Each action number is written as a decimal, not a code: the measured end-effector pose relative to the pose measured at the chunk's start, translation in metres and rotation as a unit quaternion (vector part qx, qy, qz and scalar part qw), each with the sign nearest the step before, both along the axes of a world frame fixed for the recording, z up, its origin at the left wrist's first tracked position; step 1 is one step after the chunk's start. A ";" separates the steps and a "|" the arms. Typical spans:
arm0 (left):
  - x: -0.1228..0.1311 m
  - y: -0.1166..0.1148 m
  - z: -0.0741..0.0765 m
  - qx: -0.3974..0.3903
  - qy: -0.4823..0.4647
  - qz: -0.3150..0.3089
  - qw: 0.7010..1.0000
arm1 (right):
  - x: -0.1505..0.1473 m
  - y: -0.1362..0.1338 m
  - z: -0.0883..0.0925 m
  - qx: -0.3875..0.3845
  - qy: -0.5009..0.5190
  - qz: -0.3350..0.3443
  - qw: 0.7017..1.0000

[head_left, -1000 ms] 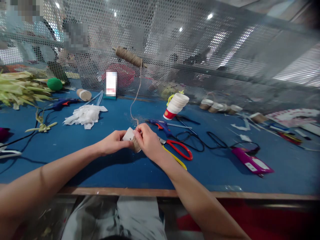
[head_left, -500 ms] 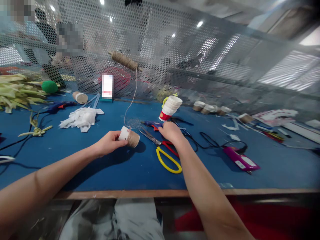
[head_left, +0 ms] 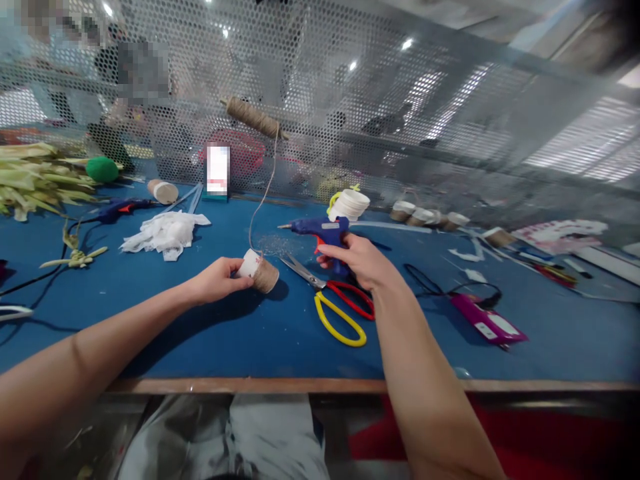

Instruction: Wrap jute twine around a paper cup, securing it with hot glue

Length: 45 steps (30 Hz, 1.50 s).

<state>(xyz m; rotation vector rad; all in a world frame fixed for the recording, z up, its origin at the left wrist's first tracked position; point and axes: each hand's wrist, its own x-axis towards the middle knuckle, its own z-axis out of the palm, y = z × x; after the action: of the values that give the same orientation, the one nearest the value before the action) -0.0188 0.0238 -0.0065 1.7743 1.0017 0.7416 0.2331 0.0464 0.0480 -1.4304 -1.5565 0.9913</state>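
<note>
Between the thumb and fingers of my left hand (head_left: 220, 279) is a small white paper cup (head_left: 249, 263), its other end wrapped in brown twine (head_left: 267, 276). A strand runs from it up to a twine spool (head_left: 253, 118) on the mesh screen. My right hand (head_left: 353, 258) grips a blue glue gun (head_left: 320, 227) by its handle, fingers at the red trigger, nozzle pointing left. Just below lie scissors (head_left: 340, 320) with one yellow and one red handle, blades towards the cup. Stacked white cups (head_left: 351, 203) stand behind the glue gun.
White cloth scraps (head_left: 167, 233), a second glue gun (head_left: 120, 209) and pale husks (head_left: 35, 175) lie to the left. A phone (head_left: 218, 170) leans at the mesh. On the right are a purple box (head_left: 487, 319), a black cable and several wrapped cups (head_left: 420, 217).
My right hand has lifted the glue gun off the table and moved slightly right, its fingers now round the handle. My left hand keeps the wrapped cup in nearly the same place.
</note>
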 end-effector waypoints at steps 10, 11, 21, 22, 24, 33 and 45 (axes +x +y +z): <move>0.000 0.004 -0.004 -0.043 -0.019 0.013 0.999 | -0.026 -0.032 -0.008 -0.001 0.006 0.077 0.997; 0.000 0.004 -0.004 -0.049 -0.024 0.015 0.998 | -0.026 -0.034 -0.007 -0.001 -0.010 0.073 0.997; 0.001 0.004 -0.002 -0.054 -0.021 0.020 0.998 | -0.032 -0.040 -0.006 -0.001 -0.126 0.063 0.990; 0.001 0.004 -0.003 -0.054 -0.021 0.021 0.998 | -0.032 -0.041 -0.006 -0.001 -0.125 0.062 0.990; 0.001 0.004 -0.003 -0.057 -0.021 0.023 0.998 | -0.033 -0.041 -0.006 0.003 -0.123 0.067 0.990; 0.001 0.004 -0.002 -0.066 -0.032 0.024 0.997 | -0.034 -0.046 -0.004 0.041 -0.154 0.084 0.984; 0.001 0.002 0.002 -0.051 -0.007 0.017 0.999 | -0.035 -0.048 -0.004 0.144 -0.214 0.099 0.961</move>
<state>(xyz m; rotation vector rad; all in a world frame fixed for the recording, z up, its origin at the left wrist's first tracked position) -0.0178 0.0260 -0.0043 1.6654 1.0442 0.7096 0.1978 -0.0018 0.0436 -1.3566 -2.0964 0.5485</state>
